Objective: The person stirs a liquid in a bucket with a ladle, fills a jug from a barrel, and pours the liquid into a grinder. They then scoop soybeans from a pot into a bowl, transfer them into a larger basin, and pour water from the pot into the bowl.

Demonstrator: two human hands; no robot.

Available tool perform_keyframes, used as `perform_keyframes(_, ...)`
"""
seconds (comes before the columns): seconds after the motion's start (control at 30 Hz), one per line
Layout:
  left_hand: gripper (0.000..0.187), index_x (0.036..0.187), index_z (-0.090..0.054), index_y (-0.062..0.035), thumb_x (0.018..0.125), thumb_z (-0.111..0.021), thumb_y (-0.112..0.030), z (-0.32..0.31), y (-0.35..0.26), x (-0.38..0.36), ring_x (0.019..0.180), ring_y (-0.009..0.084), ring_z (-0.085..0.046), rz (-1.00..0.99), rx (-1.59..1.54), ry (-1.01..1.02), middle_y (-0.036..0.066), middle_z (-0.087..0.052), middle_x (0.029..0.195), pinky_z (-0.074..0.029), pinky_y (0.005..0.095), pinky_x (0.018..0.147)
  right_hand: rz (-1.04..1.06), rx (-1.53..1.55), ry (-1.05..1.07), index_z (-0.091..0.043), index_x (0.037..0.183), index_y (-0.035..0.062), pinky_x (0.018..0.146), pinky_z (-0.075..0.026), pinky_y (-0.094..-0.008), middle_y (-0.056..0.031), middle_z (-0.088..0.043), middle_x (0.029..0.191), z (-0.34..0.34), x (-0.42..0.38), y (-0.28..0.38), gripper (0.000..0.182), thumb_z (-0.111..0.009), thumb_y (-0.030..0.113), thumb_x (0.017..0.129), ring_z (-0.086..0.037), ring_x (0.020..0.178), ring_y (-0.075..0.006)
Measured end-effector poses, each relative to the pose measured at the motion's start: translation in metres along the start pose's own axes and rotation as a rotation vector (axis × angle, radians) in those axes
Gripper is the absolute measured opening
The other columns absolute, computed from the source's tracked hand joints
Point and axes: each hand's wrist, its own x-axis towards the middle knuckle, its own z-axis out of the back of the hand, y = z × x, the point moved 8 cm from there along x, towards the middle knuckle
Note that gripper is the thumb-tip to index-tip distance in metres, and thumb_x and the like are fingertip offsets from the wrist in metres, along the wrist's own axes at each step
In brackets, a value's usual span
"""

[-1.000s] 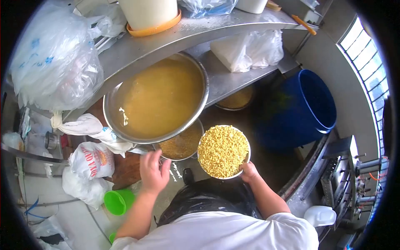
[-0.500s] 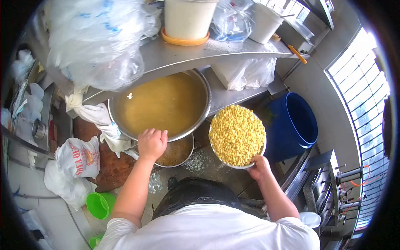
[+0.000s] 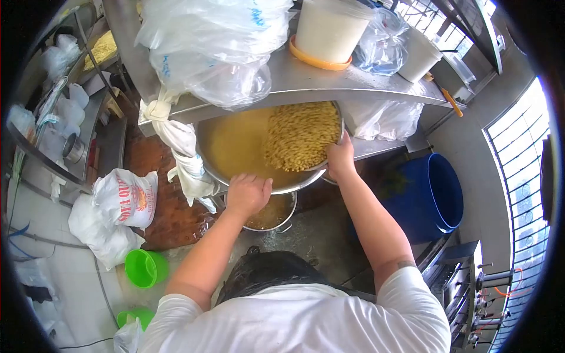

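Observation:
My left hand (image 3: 250,194) is closed over the near rim of a large metal basin (image 3: 297,187), which holds cloudy yellowish liquid (image 3: 235,141). My right hand (image 3: 340,157) grips the edge of a round bowl filled with yellow beans (image 3: 301,135), which look like soybeans. That bowl is over the right side of the basin, tilted to the left, and its beans are streaked by motion. Most of the bowl's wall is hidden. Below the basin's near edge stands a metal pot (image 3: 273,215) with brownish contents.
Above the basin runs a metal shelf (image 3: 376,88) with plastic bags (image 3: 206,53) and a white bucket (image 3: 332,29). A knotted white cloth (image 3: 179,141) hangs at left. A blue barrel (image 3: 412,200) stands right; white sacks (image 3: 132,200) and a green bucket (image 3: 144,269) sit lower left.
My right hand has carried the bowl of beans left and up, from beside the basin to over it, and tilted it. My left hand stays on the rim. The view has shifted.

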Motion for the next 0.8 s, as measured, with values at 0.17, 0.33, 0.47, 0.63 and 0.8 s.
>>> perform_keyframes(0.17,0.028,0.067,-0.069,-0.0099,0.088,-0.069,-0.028,-0.004,0.004,-0.001,0.069,0.0305,-0.063,-0.032,-0.016,-0.048,0.008,-0.065,0.070,-0.049,0.0449,0.066,0.425,-0.737,-0.106,-0.030,0.161,0.0077,0.105,-0.048,-0.0505,-0.0302,-0.050,0.147,-0.026,0.018,0.009,0.081,-0.054,0.001,0.084,-0.056,0.126,-0.0503)
perform_keyframes(0.33,0.027,0.066,-0.068,-0.0111,0.088,-0.069,-0.027,-0.006,0.000,-0.001,0.068,0.0299,-0.061,-0.038,-0.015,-0.060,0.008,-0.062,0.069,-0.047,0.0432,0.064,0.695,-0.837,-0.035,-0.029,0.159,0.0046,0.104,-0.050,-0.0513,-0.0283,-0.044,0.152,-0.054,-0.016,0.045,0.081,-0.053,-0.006,0.083,-0.052,0.130,-0.0500)
perform_keyframes(0.47,0.026,0.068,-0.068,-0.0100,0.087,-0.069,-0.027,-0.009,-0.001,-0.001,0.068,0.0298,-0.061,-0.068,0.023,-0.060,0.007,-0.061,0.070,-0.046,0.0430,0.064,0.947,-0.922,-0.010,-0.032,0.160,0.0112,0.106,-0.049,-0.0505,-0.0303,-0.040,0.155,-0.063,-0.028,0.057,0.084,-0.059,-0.001,0.081,-0.053,0.131,-0.0500)
perform_keyframes(0.63,0.025,0.070,-0.067,-0.0090,0.087,-0.069,-0.027,-0.012,-0.002,-0.002,0.068,0.0307,-0.060,-0.097,0.022,-0.081,0.008,-0.061,0.070,-0.045,0.0446,0.064,1.127,-0.926,-0.015,-0.039,0.157,0.0130,0.108,-0.048,-0.0506,-0.0290,-0.042,0.154,-0.057,-0.039,0.072,0.080,-0.058,0.000,0.081,-0.051,0.133,-0.0497)
perform_keyframes(0.8,0.030,0.066,-0.061,-0.0095,0.090,-0.068,-0.027,-0.014,-0.006,-0.002,0.069,0.0320,-0.059,-0.106,0.064,-0.066,0.009,-0.060,0.071,-0.045,0.0455,0.064,0.804,-0.451,-0.182,-0.034,0.159,0.0085,0.117,-0.040,-0.0430,-0.0274,-0.042,0.156,0.010,-0.009,0.035,0.087,-0.055,-0.013,0.077,-0.047,0.141,-0.0424)
